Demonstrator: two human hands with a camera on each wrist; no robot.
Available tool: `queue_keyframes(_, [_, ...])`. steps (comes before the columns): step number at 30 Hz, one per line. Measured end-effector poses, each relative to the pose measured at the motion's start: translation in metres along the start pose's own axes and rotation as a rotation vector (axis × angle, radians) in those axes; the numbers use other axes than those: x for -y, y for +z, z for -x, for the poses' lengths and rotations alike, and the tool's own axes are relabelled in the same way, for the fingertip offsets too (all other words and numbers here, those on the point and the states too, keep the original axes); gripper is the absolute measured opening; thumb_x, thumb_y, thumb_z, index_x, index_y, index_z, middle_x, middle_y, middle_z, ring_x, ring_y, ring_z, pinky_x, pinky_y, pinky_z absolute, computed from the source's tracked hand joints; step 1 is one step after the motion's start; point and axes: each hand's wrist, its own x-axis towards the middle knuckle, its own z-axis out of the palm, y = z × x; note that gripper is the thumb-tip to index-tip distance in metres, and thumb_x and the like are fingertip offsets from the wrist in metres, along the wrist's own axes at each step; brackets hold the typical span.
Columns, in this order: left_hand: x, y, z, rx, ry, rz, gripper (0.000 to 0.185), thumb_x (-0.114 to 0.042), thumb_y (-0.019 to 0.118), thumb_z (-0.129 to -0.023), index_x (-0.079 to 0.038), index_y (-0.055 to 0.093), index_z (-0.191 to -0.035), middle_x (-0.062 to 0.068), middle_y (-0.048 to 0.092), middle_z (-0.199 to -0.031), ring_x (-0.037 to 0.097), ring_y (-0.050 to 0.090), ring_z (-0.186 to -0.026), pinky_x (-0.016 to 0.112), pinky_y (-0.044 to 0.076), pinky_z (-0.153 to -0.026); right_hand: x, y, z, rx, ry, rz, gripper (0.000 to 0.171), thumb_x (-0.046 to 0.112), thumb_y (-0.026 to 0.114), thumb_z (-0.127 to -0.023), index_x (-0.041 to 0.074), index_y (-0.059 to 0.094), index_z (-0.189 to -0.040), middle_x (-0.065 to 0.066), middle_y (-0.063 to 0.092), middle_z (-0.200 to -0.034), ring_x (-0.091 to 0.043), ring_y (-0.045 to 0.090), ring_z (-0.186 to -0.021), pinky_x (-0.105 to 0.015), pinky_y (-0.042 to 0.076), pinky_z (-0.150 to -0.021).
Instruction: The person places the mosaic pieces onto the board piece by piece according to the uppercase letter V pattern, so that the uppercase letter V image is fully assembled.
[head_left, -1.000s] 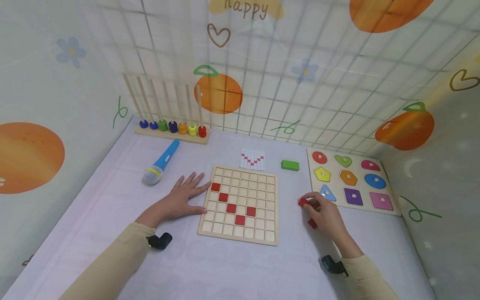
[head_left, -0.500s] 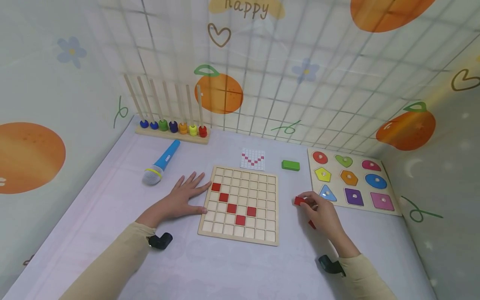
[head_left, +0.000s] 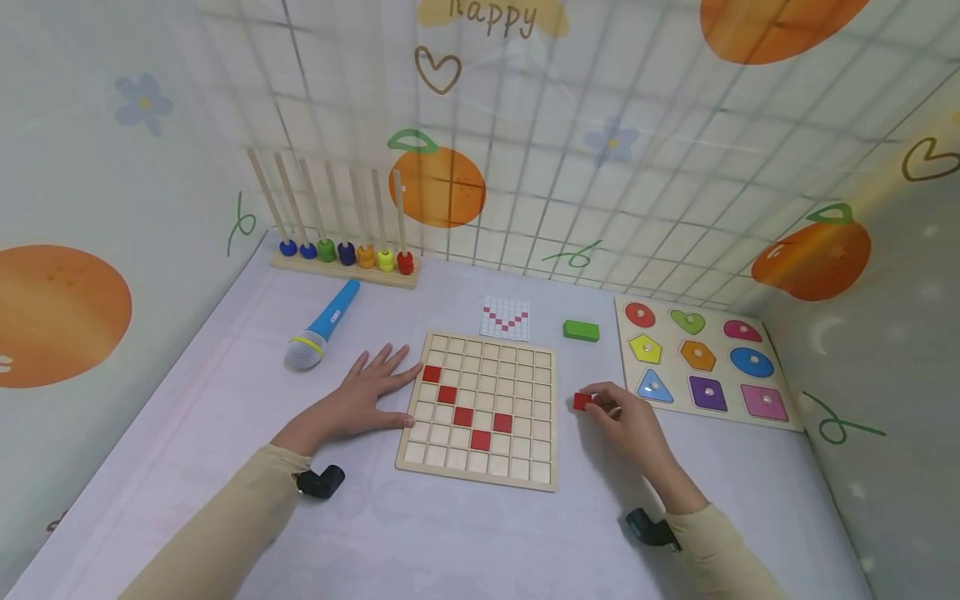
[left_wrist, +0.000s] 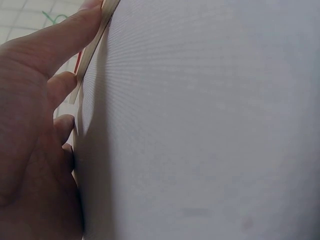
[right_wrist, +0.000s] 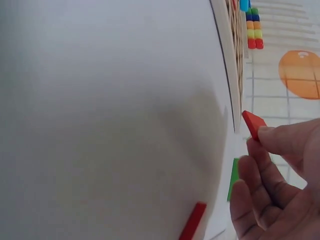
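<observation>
1. beside the grid board (head_left: 480,475), off its right edge and level with its middle rows: red tile (head_left: 582,402), a small flat square, pinched at the fingertips of the right hand (head_left: 628,421). clear of the board, not touching it. no long axis to speak of; in the right wrist view the tile (right_wrist: 253,123) is held tilted, one corner leading toward the board's edge.
2. right of the board: right hand, thumb and fingers closed on the red tile, wrist trailing away from the board. this hand is the nearer one to the board's open right-hand cells, which lie to its left.
3. against the board's left edge: left hand (head_left: 365,393), flat on the table (head_left: 225,400), fingers straight and spread, tips touching the board's rim; it holds nothing. the left wrist view shows the fingers (left_wrist: 55,45) lying along the thin wooden edge.
4. on the board: 5 red tiles (head_left: 463,416) seated in cells, 4 stepping down diagonally from the upper left, 1 rising to the right.
5. just behind the board: pattern card (head_left: 505,317) with a red v on a grid.
6. behind and right of the board: green block (head_left: 581,331); farther right, shape puzzle (head_left: 705,364).
7. left and behind the board: toy microphone (head_left: 321,326); farther back, ring stacker (head_left: 345,258).
</observation>
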Motion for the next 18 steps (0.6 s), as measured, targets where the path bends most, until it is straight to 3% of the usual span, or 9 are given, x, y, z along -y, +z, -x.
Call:
queue_keyframes(6, [-0.003,-0.002,0.001,0.005,0.003,0.003,0.094,-0.065,0.07,-0.086,-0.023,0.032,-0.161,0.007,0.008,-0.171,0.034,-0.006,-0.157,0.056,-0.01,-0.123,0.011,0.006,0.0,0.022,-0.016,-0.025,0.022,0.013,0.072,-0.096,0.015,0.071,-0.118,-0.003,0.072,-0.1,-0.02,0.062,-0.085,-0.033,0.056,-0.077])
queue_keyframes(18, [-0.005,-0.005,0.003,0.007,0.012,0.013,0.093,-0.061,0.071,-0.087,-0.021,0.032,-0.161,0.009,0.007,-0.171,0.035,-0.006,-0.156,0.056,-0.01,-0.123,0.028,0.02,-0.003,0.08,-0.058,-0.055,0.022,0.015,0.075,-0.094,0.017,0.072,-0.116,0.002,0.068,-0.091,-0.015,0.06,-0.079,-0.027,0.055,-0.07])
